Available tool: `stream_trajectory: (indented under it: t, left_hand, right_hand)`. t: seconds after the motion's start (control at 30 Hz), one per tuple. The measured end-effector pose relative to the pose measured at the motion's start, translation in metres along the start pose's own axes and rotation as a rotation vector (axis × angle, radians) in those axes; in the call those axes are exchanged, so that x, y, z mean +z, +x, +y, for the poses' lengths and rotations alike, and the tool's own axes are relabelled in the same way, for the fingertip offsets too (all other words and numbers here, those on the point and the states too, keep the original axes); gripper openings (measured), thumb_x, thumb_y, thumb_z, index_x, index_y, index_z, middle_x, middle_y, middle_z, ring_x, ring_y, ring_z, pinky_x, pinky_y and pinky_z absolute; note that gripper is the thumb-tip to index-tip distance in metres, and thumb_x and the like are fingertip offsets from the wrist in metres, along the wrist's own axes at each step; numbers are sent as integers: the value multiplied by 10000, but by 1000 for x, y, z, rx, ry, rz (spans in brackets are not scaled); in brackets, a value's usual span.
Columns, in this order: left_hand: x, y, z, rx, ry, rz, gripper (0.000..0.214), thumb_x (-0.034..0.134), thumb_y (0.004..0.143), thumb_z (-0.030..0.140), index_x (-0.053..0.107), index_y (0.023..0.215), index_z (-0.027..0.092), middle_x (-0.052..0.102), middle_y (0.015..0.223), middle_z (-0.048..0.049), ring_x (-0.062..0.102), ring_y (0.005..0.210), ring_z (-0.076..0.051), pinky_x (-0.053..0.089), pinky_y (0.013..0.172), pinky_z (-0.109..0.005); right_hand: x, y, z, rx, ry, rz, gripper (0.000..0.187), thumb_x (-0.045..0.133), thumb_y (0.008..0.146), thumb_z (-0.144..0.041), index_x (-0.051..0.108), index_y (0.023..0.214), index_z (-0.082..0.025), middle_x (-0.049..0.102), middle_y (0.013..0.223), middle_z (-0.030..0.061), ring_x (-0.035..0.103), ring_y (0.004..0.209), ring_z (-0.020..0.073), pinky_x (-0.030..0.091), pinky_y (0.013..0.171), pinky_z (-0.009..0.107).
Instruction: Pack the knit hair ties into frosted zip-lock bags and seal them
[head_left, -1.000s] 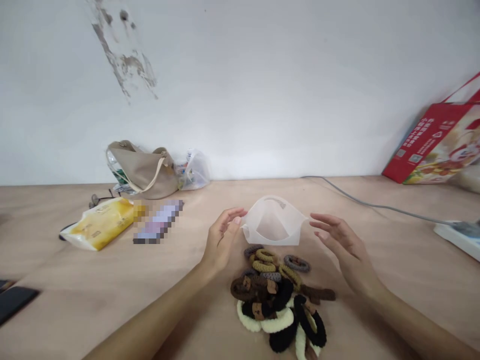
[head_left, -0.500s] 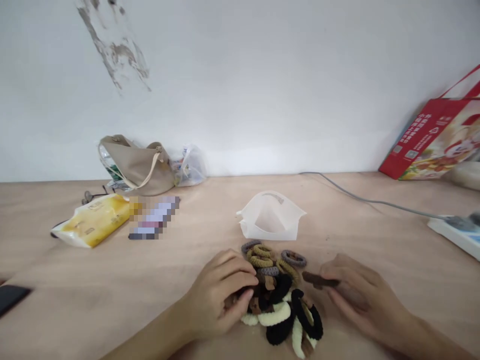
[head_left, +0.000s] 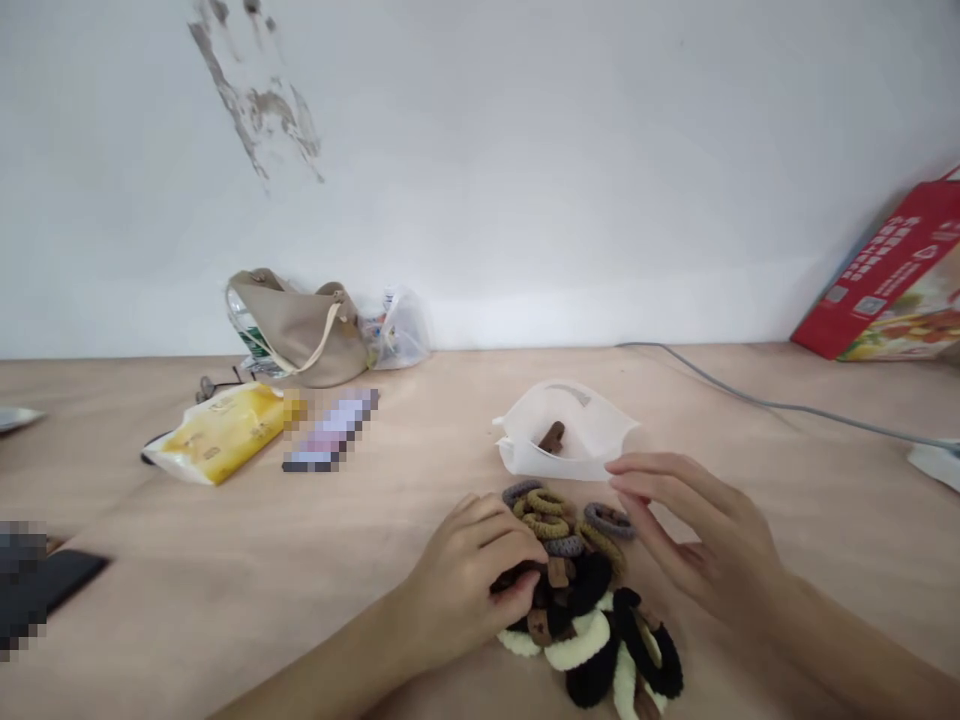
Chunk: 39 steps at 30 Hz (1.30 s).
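A pile of hair ties (head_left: pixel 581 590) in brown, black, cream, olive and grey lies on the wooden table (head_left: pixel 420 480). Just behind the pile stands an open white pouch (head_left: pixel 592 440) with a brown hair tie (head_left: pixel 552 437) inside it. My left hand (head_left: pixel 469 585) rests on the pile's left side, fingers curled and pinching a dark brown tie. My right hand (head_left: pixel 701 540) hovers over the pile's right side, just in front of the pouch, fingers spread and holding nothing.
At the back left lie a beige bag (head_left: pixel 300 330), a clear plastic bag (head_left: pixel 397 335), a yellow packet (head_left: pixel 221 432) and glasses (head_left: pixel 214 385). A grey cable (head_left: pixel 757 402) runs right toward a white power strip (head_left: pixel 937 462). A red box (head_left: pixel 900 285) leans on the wall. A black phone (head_left: pixel 56 580) sits left.
My right hand carried a brown hair tie from the pile into the pouch and let it go. My left hand came down from the pouch's edge onto the pile and gripped a tie.
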<state>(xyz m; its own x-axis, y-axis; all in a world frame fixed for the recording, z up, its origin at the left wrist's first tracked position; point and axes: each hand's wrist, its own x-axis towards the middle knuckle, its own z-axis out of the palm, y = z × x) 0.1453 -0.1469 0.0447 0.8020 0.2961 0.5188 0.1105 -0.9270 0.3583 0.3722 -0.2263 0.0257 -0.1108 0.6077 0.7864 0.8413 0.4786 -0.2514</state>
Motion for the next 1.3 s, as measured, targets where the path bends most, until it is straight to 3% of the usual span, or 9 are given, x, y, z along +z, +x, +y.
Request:
stream_trajectory:
  t: [0.23, 0.33, 0.47, 0.6, 0.73, 0.9, 1.0, 1.1, 1.3]
  left_hand:
    - [-12, 39, 8, 53, -9, 366, 146, 594, 759, 68, 602, 773, 213, 688, 769, -18, 622, 714, -159, 499, 692, -302]
    - [-8, 62, 0, -58, 37, 415, 104, 578, 790, 113, 608, 778, 212, 696, 855, -31, 625, 825, -186, 496, 741, -320]
    - [-6, 58, -11, -143, 36, 337, 105, 544, 814, 129, 609, 802, 211, 684, 871, -30, 613, 853, -188, 484, 766, -319]
    - [-18, 14, -13, -118, 38, 136, 130, 528, 817, 116, 598, 818, 225, 644, 728, -4, 581, 677, -167, 458, 669, -302]
    - [-29, -25, -12, -59, 28, -133, 289, 520, 755, 78, 575, 994, 231, 666, 848, -32, 593, 762, -216, 471, 673, -330]
    - [-24, -40, -20, 5, 194, -161, 350, 463, 778, 40, 565, 1049, 235, 691, 846, -33, 602, 700, -215, 483, 608, -341]
    - [-25, -35, -25, 10, 191, -105, 329, 494, 798, 74, 574, 1056, 262, 695, 821, -21, 610, 674, -210, 482, 589, -330]
    - [-31, -19, -25, 6, 148, 105, 310, 580, 791, 104, 587, 1050, 276, 693, 803, -10, 617, 669, -193, 492, 590, -305]
    - [-26, 50, -22, -60, 210, 378, 196, 588, 810, 148, 652, 975, 231, 708, 837, -13, 624, 726, -166, 501, 671, -287]
  right_hand:
    - [-5, -19, -8, -56, 95, -118, 341, 488, 839, -58, 531, 1122, -242, 682, 977, 67, 645, 875, 192, 522, 719, 310]
    - [-1, -17, -9, -50, 113, -179, 331, 460, 841, -55, 527, 1103, -245, 686, 993, 70, 650, 867, 185, 522, 723, 310]
    - [-1, -16, -12, -42, 158, -245, 320, 450, 838, -45, 526, 1081, -240, 689, 959, 55, 649, 812, 163, 515, 693, 286]
    - [-6, -12, -26, -47, 194, -218, 292, 501, 815, -70, 520, 1062, -225, 683, 890, 50, 646, 805, 171, 512, 713, 286]
    - [-7, -7, -38, -63, 222, -197, 304, 501, 794, -83, 516, 1051, -243, 677, 826, 38, 648, 773, 187, 507, 744, 315]
    - [-2, -11, -30, 177, 260, -135, 212, 486, 854, -131, 548, 1008, -264, 656, 746, -2, 594, 597, 142, 469, 554, 250]
    - [-7, -20, -20, 283, 244, -106, 179, 496, 859, -158, 558, 987, -266, 661, 782, -5, 592, 626, 146, 474, 579, 249]
    - [-15, -28, -16, 261, 276, -193, 212, 482, 850, -120, 544, 995, -262, 635, 783, -9, 579, 639, 137, 470, 592, 247]
    - [-16, -34, -17, 145, 298, -283, 258, 457, 842, -87, 503, 1043, -242, 618, 834, 21, 582, 719, 153, 479, 632, 269]
